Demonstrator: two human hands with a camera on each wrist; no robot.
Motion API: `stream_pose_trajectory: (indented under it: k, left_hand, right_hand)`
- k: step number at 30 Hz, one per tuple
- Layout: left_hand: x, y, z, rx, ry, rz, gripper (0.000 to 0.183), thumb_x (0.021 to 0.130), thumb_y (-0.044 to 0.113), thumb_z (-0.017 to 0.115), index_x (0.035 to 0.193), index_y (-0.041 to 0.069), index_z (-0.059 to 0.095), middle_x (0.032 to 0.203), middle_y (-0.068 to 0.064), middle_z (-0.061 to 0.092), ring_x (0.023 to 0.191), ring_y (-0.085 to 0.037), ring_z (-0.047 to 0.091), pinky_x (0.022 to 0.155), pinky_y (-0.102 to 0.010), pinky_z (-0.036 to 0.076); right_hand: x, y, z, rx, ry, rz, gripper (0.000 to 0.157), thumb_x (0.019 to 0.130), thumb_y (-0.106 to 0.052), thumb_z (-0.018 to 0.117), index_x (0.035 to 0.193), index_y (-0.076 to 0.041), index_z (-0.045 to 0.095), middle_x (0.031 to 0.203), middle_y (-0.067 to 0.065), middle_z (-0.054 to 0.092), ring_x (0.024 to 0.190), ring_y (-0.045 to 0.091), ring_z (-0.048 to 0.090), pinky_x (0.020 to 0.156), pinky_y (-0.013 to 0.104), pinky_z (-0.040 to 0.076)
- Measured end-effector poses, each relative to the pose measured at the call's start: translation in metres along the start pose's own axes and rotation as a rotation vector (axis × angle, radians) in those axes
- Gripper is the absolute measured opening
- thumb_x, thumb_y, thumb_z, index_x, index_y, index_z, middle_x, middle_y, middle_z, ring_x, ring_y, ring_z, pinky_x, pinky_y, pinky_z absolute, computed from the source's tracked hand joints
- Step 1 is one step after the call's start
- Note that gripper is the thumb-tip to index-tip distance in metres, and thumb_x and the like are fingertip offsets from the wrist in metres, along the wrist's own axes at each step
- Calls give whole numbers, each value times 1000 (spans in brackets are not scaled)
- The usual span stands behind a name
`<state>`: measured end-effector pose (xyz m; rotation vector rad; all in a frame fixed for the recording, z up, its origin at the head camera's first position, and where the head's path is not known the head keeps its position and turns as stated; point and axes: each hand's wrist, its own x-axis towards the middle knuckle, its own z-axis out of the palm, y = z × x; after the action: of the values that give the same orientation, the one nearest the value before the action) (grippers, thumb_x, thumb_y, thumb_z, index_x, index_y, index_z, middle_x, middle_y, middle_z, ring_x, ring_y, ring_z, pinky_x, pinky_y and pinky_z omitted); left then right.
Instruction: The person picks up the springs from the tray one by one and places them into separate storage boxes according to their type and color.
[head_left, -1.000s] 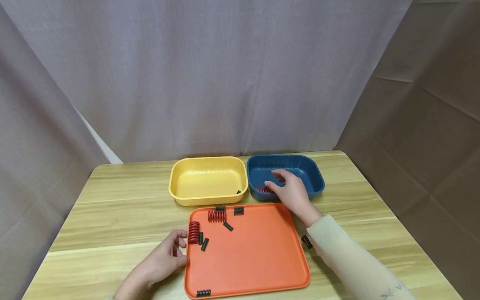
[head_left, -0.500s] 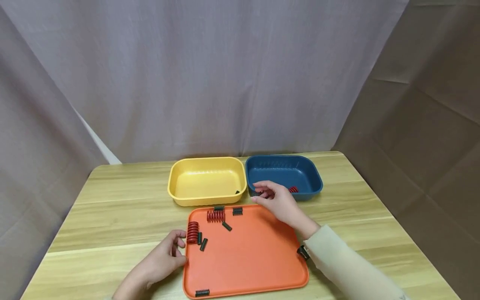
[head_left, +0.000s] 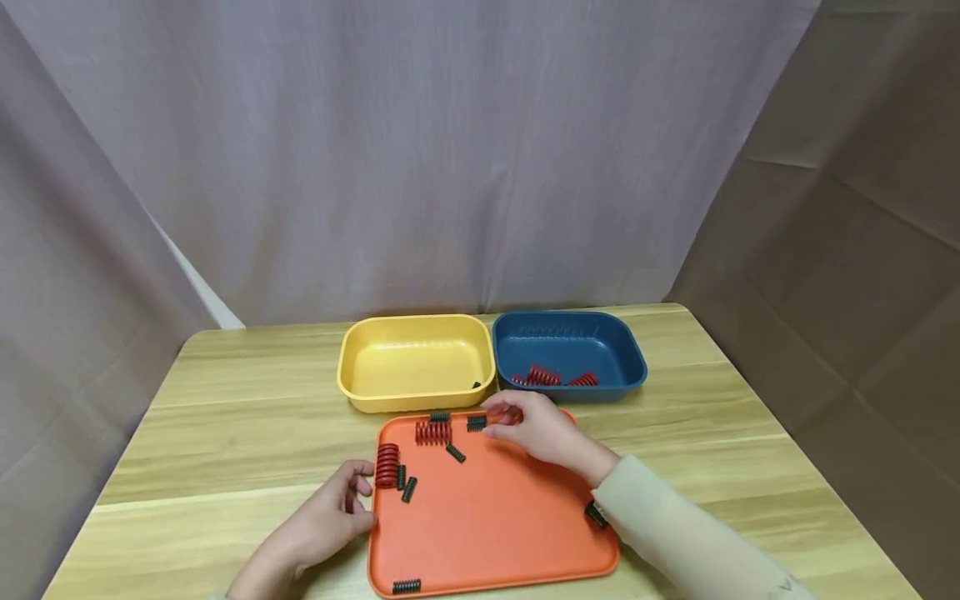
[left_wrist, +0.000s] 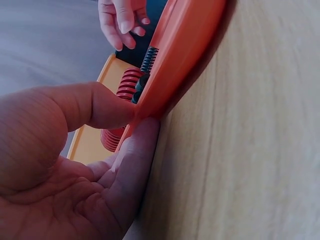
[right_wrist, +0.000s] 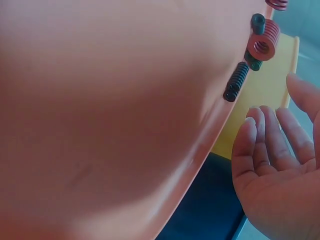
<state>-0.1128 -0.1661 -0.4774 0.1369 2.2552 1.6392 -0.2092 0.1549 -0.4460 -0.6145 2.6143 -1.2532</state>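
My left hand (head_left: 327, 517) pinches the left rim of the orange tray (head_left: 517, 525); in the left wrist view the thumb (left_wrist: 107, 107) lies over the rim. My right hand (head_left: 542, 429) hovers over the tray's far edge, fingers loosely bent and holding nothing in the right wrist view. Just left of its fingertips sits a pair of dark springs (head_left: 477, 423). A large red spring (head_left: 433, 432) lies farther left, with small dark springs around it. Another large red spring (head_left: 387, 465) rests along the left rim, close to my left fingers, beside a small dark spring (head_left: 408, 489).
Behind the tray stand a yellow bin (head_left: 416, 400), with a small dark piece in its corner, and a blue bin (head_left: 633, 379) holding several red springs (head_left: 543, 376). One dark spring (head_left: 407, 587) lies at the tray's near left corner. A dark object (head_left: 596, 514) shows by my right cuff.
My right hand has drawn back from over the blue bin, left and nearer, to the tray's far edge, uncovering the red springs in that bin. My left hand stays on the rim.
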Motion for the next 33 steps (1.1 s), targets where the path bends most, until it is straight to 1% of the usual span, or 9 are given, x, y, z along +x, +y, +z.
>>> stream_pose_trajectory:
  k: [3,8,13,16,23,29,33]
  left_hand:
    - [0,-1,0,-7,4,3,59,71,-6,66,125,0,43,103,-13,43,79,-22,46,59,-26,43]
    - [1,0,-2,3,15,8,59,71,-7,66,125,0,43,103,-13,43,79,-22,46,59,-25,43]
    - [1,-2,-2,-14,1,-2,59,72,-6,67,125,0,43,103,-13,42,80,-22,46,58,-26,43]
    - [1,-3,-1,-19,-7,3,60,72,-6,67,126,0,42,103,-13,42,79,-22,46,58,-26,43]
    - [2,-1,-1,-5,4,8,58,72,-6,67,124,1,44,103,-13,42,80,-21,46,59,-25,43]
    - [0,-3,-1,-14,-4,-3,58,72,-6,68,125,0,43,103,-13,42,80,-22,45,58,-26,42]
    - [1,-3,-1,-25,-4,-5,60,72,-7,67,126,0,43,103,-13,42,80,-22,45,58,-26,42]
  right_hand:
    - [3,-1,3,-15,-10,10,35,82,-27,77,113,-13,68,97,0,65,84,13,59,75,31,50]
    - [8,-3,7,-35,-14,5,33,82,-22,77,112,-12,68,97,1,66,86,12,59,78,31,50]
    - [9,-3,10,-40,-39,14,33,82,-21,78,112,-13,68,99,1,65,87,13,58,79,31,49]
    - [10,-2,10,-51,-42,21,32,81,-22,78,110,-13,68,98,0,65,87,13,58,79,31,49]
    - [11,0,12,-89,-61,11,30,81,-23,78,108,-14,69,97,-2,65,84,11,59,78,29,49]
    - [11,1,15,-91,-89,8,29,81,-21,78,107,-12,68,96,0,65,86,14,59,78,29,49]
    - [12,0,17,-110,-86,-1,23,82,-17,77,103,-11,69,90,-2,64,83,12,58,77,29,49]
